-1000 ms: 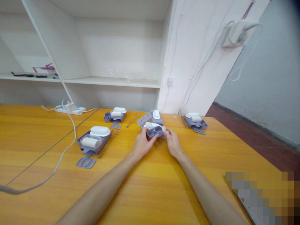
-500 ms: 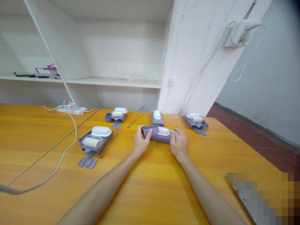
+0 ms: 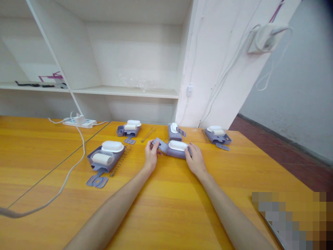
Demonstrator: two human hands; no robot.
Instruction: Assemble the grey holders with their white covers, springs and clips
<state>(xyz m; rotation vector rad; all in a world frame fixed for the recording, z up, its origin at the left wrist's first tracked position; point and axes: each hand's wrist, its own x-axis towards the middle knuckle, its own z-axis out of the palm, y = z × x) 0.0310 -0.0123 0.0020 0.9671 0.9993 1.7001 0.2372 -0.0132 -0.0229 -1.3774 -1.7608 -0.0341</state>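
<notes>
My left hand [image 3: 151,155] pinches a flat grey-purple plastic piece [image 3: 161,145] between thumb and fingers, at the left end of a grey-purple perforated basket [image 3: 176,153]. Whether the piece is joined to the basket, I cannot tell. A white oval dish-like part [image 3: 178,146] lies on top of the basket. My right hand [image 3: 195,159] grips the basket's right end, its fingers bent over the edge and partly hidden. Just behind stands another grey-purple basket [image 3: 174,136] with a white oval part on it and a small grey slotted piece [image 3: 181,132] at its right.
Similar basket sets stand at front left [image 3: 105,159], back left [image 3: 132,129] and right [image 3: 218,135], with slotted grey pieces before them. A thin coiled strip [image 3: 148,134] lies at the back. A white cable [image 3: 75,159] runs from a power strip [image 3: 79,121] across the left side.
My left hand has shifted left, swinging the flat piece away from the white part. My right fingers have moved over the basket's end. A small slotted piece now appears beside the rear basket.
</notes>
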